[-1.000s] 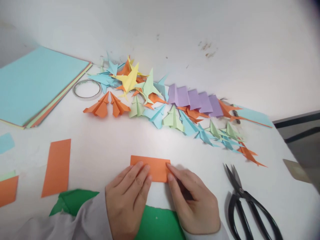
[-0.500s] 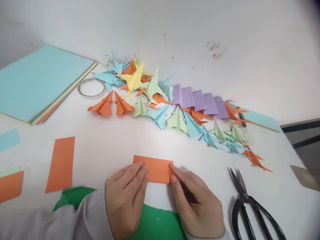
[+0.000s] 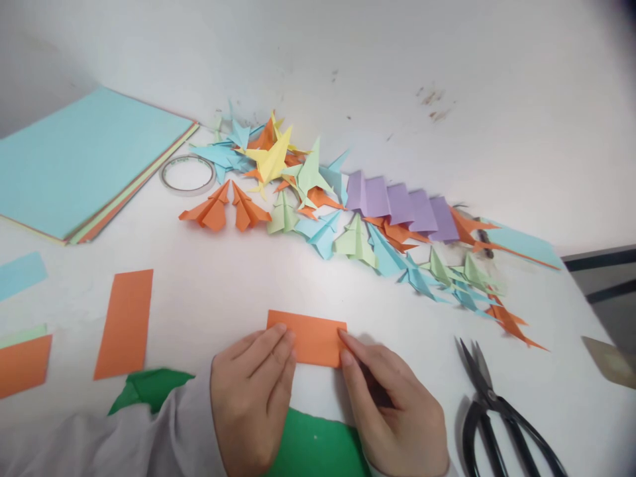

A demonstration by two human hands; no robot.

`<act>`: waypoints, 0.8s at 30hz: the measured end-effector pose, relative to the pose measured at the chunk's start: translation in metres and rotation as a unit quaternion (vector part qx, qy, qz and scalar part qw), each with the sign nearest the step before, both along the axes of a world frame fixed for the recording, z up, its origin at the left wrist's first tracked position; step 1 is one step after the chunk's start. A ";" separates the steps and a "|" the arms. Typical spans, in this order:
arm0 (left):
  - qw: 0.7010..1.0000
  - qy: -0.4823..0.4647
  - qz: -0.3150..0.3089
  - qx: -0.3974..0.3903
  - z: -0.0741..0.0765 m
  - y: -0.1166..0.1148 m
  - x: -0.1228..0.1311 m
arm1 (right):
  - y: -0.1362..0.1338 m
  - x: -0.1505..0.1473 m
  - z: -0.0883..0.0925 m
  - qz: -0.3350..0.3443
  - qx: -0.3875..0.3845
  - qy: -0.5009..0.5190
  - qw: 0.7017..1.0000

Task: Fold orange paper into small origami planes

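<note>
A small folded orange paper rectangle [image 3: 311,334] lies flat on the white table [image 3: 238,278] just in front of me. My left hand [image 3: 251,404] rests on its left end, fingers stretched out flat and pressing down. My right hand [image 3: 392,411] touches its right edge with the extended fingertips, the other fingers curled under. Neither hand lifts the paper.
Black scissors [image 3: 501,417] lie open at the right. A long orange strip [image 3: 124,323] lies to the left. Behind runs a row of folded paper planes [image 3: 318,199] and purple pleated paper [image 3: 397,202]. A tape roll [image 3: 187,175] and a stack of coloured sheets [image 3: 84,162] sit back left.
Both hands stay pressed on the orange paper; the left fingers slid slightly back along it. The view shifted a little, moving everything right.
</note>
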State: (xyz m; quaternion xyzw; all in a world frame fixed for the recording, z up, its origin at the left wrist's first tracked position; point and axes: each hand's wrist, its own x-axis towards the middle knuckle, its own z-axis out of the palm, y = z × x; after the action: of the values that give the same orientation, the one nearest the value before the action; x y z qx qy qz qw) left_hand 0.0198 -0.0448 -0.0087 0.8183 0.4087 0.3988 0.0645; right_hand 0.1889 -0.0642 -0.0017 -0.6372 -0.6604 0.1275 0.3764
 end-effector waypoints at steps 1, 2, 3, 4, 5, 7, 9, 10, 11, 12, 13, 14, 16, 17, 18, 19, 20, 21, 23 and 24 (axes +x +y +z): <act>1.000 0.004 -0.001 0.006 0.000 0.001 -0.001 | 0.000 0.000 0.000 0.000 0.001 -0.001 1.000; 1.000 0.011 -0.004 0.013 0.000 0.002 -0.001 | 0.000 0.000 0.000 0.000 0.002 -0.001 1.000; 0.999 0.023 -0.011 0.019 0.000 0.002 -0.002 | 0.000 0.000 0.000 0.001 0.001 -0.002 1.000; 0.999 0.036 -0.018 0.028 0.000 0.003 -0.003 | 0.000 0.000 0.000 0.001 0.001 -0.002 1.000; 0.998 0.049 -0.026 0.037 -0.001 0.003 -0.004 | 0.000 0.000 0.000 0.000 0.002 -0.003 1.000; 0.995 0.073 -0.038 0.048 -0.001 0.004 -0.005 | 0.000 -0.001 0.000 -0.006 0.005 -0.005 1.000; 0.994 0.089 -0.041 0.051 0.000 0.005 -0.006 | 0.000 -0.002 0.001 -0.013 0.006 -0.010 1.000; 0.993 0.096 -0.044 0.055 0.002 0.007 -0.006 | 0.000 -0.003 0.001 -0.017 0.005 -0.011 1.000; 0.992 0.102 -0.044 0.059 0.004 0.008 -0.007 | 0.001 -0.003 0.002 -0.020 0.002 -0.011 1.000; 0.990 0.114 -0.055 0.064 0.006 0.009 -0.007 | 0.001 -0.004 0.002 -0.023 0.001 -0.009 1.000; 0.988 0.123 -0.063 0.069 0.009 0.011 -0.008 | 0.001 -0.004 0.002 -0.026 0.001 -0.008 1.000; 0.987 0.123 -0.064 0.076 0.011 0.013 -0.009 | 0.001 -0.005 0.002 -0.029 0.001 -0.006 1.000; 0.981 0.148 -0.096 0.085 0.015 0.015 -0.010 | 0.001 -0.005 0.003 -0.032 0.002 -0.006 0.999; 0.978 0.155 -0.106 0.087 0.016 0.016 -0.011 | 0.001 -0.005 0.003 -0.032 0.002 -0.007 0.999; 0.977 0.160 -0.115 0.088 0.016 0.017 -0.012 | 0.001 -0.005 0.003 -0.032 0.002 -0.010 0.999; 0.976 0.160 -0.117 0.087 0.016 0.017 -0.012 | 0.001 -0.005 0.002 -0.033 0.002 -0.012 0.999; 0.978 0.156 -0.112 0.085 0.016 0.017 -0.012 | 0.002 -0.005 0.002 -0.033 0.004 -0.014 0.999; 0.979 0.151 -0.105 0.083 0.016 0.017 -0.012 | 0.002 -0.005 0.002 -0.034 0.006 -0.015 0.999; 0.982 0.144 -0.092 0.082 0.016 0.017 -0.012 | 0.002 -0.004 0.001 -0.035 0.009 -0.015 0.999; 0.979 0.153 -0.101 0.084 0.017 0.017 -0.012 | 0.002 -0.004 0.000 -0.035 0.009 -0.016 0.999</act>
State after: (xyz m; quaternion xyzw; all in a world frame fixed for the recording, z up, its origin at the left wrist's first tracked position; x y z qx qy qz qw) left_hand 0.0079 -0.0277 0.0079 0.9093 0.2938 0.2934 -0.0273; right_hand 0.1846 -0.0627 -0.0013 -0.6585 -0.6445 0.0981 0.3760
